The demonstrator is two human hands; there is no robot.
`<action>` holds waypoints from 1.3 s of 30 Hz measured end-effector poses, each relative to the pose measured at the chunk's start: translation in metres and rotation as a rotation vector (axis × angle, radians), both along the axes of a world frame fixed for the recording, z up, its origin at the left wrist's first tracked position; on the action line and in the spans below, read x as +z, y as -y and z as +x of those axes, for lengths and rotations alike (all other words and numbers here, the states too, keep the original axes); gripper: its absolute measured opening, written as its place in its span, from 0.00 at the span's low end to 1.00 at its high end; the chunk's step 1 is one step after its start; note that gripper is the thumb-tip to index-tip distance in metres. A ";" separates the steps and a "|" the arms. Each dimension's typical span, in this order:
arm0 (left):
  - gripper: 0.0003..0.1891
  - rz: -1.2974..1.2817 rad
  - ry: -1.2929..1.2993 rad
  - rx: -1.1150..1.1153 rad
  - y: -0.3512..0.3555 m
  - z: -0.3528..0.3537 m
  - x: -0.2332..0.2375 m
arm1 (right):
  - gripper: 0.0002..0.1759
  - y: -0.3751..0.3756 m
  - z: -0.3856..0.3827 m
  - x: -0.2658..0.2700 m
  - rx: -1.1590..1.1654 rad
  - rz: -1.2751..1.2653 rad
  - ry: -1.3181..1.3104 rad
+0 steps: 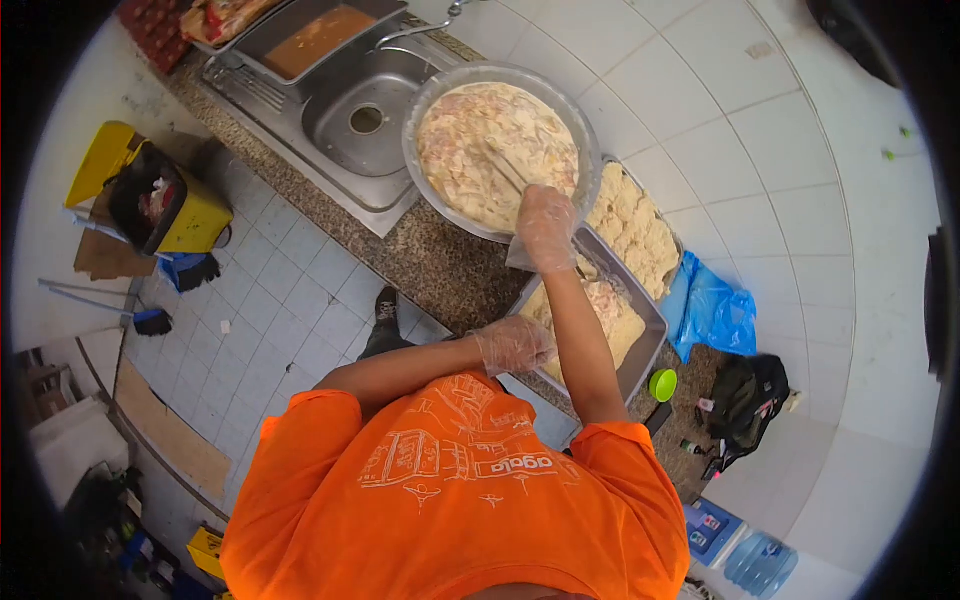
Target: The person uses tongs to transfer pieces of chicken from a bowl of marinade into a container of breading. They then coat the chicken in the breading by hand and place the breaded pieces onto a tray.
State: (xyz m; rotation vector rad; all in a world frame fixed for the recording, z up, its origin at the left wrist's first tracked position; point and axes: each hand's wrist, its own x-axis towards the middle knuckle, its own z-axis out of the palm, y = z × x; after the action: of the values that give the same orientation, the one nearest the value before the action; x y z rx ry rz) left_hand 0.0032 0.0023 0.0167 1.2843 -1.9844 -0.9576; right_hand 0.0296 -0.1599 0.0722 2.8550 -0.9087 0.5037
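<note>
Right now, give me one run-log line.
right hand: holding metal utensil over mixture bowl | left hand: beside gray tray, contact unclear | gloves: clear, both hands

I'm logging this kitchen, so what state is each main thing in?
Large bowl: filled
Right hand: gloved, gripping metal utensil
Left hand: gloved, grip unclear
Tray under right forearm: loaded
Wall-side tray: loaded
Sink-side tray: holding brown liquid
Yellow bin: lid open
Sink: drain uncovered
Blue bag: crumpled

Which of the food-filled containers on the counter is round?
The wide silver metal bowl beside the steel sink; its rim is circular, while the grey rectangular tray near the left hand and other trays have straight sides.
</note>
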 end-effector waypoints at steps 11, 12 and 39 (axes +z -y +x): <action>0.15 -0.073 0.005 0.012 0.002 0.000 0.004 | 0.06 0.015 -0.106 0.029 -0.185 0.897 0.179; 0.14 -0.078 0.008 0.005 0.002 0.000 0.006 | 0.06 -0.008 -0.111 0.056 -0.336 1.095 0.439; 0.18 -0.151 0.065 0.057 0.001 -0.012 -0.012 | 0.06 -0.016 -0.099 0.041 -0.182 0.055 0.102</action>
State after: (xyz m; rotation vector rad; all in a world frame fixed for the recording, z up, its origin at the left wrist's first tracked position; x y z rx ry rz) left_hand -0.0089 0.0018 0.0043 1.2946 -2.0167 -0.7332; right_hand -0.0695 -0.1440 0.1129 2.7789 -1.2035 0.6163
